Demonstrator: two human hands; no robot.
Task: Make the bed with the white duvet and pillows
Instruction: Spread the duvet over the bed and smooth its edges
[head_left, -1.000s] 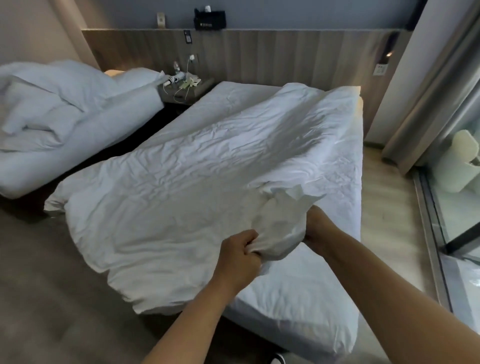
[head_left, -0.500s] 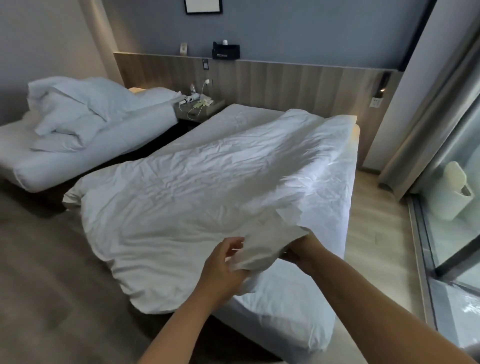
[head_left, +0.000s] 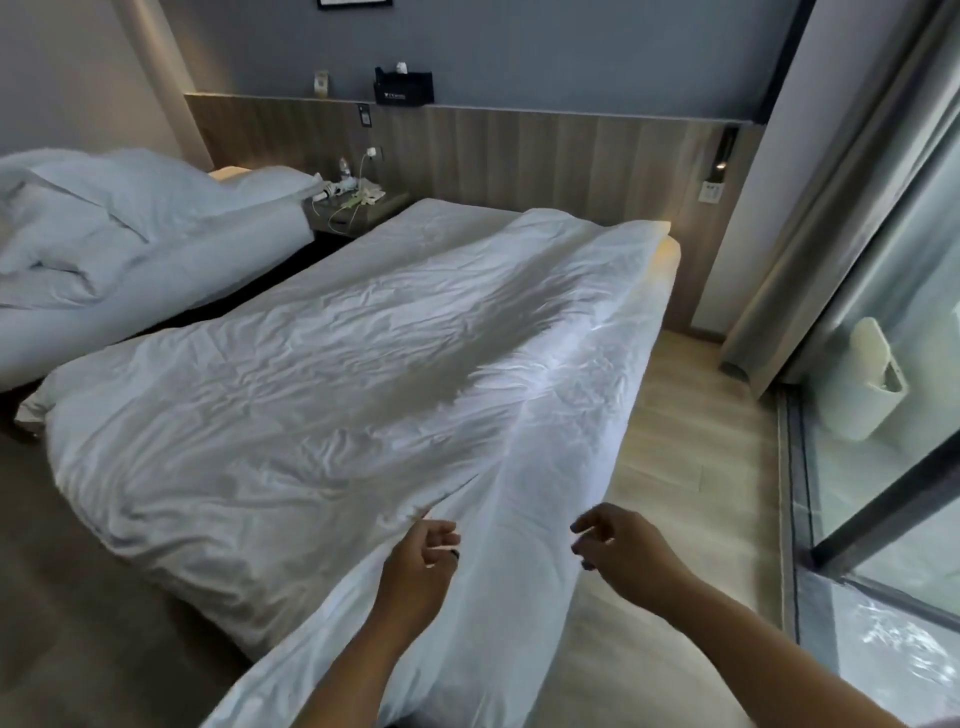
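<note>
The white duvet (head_left: 322, 395) lies wrinkled across the near bed (head_left: 447, 223), whose head end shows bare sheet. One corner of the duvet stretches off the foot of the bed toward me and passes between my hands. My left hand (head_left: 421, 558) hovers at the left side of that stretch, fingers loosely curled and holding nothing. My right hand (head_left: 621, 545) hangs just right of it, fingers relaxed and empty. White pillows and bedding (head_left: 104, 218) are piled on the other bed at the left.
A nightstand (head_left: 358, 208) with cables and a bottle stands between the beds. A wooden headboard panel runs along the back wall. On the right are a curtain (head_left: 810, 249), a glass door (head_left: 893, 467) and a strip of light wood floor (head_left: 691, 441).
Both hands let go of the duvet corner they were gripping and moved apart. The duvet has dropped and now covers the bed's right side and foot.
</note>
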